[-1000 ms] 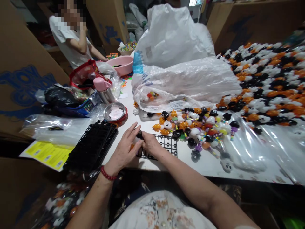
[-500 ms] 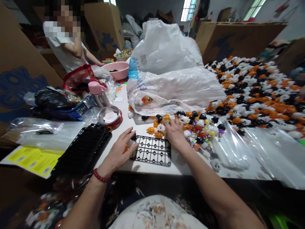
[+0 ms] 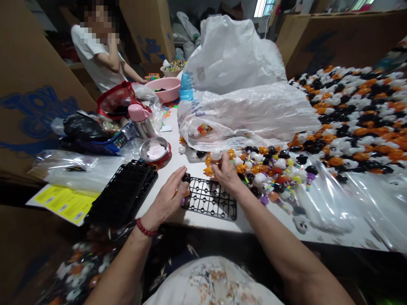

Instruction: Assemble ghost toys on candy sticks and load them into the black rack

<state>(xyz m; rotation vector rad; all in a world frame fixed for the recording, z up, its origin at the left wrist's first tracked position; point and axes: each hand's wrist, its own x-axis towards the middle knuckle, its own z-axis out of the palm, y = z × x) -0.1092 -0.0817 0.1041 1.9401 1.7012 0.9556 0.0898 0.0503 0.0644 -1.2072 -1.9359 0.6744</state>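
A black grid tray [image 3: 211,197] lies on the white table in front of me. My left hand [image 3: 170,192] rests at its left end, fingers curved over a few small toy heads, black and orange, at that edge. Beyond the tray's back edge, my right hand [image 3: 226,171] has its thumb and fingers closed on a white toy head [image 3: 216,156]. A heap of small orange, black and white toy heads [image 3: 263,163], some on colourful sticks, lies to the right of that hand.
Stacked black trays [image 3: 119,197], a metal bowl [image 3: 154,150] and a pink-lidded flask [image 3: 141,120] stand left. A large plastic bag [image 3: 244,110] lies behind, a big toy pile [image 3: 359,123] at right. A person [image 3: 101,59] stands at the back left.
My right hand has lifted slightly and now holds a white toy head above the heap. The camera view has turned a little. My left hand stays at the tray's left end.
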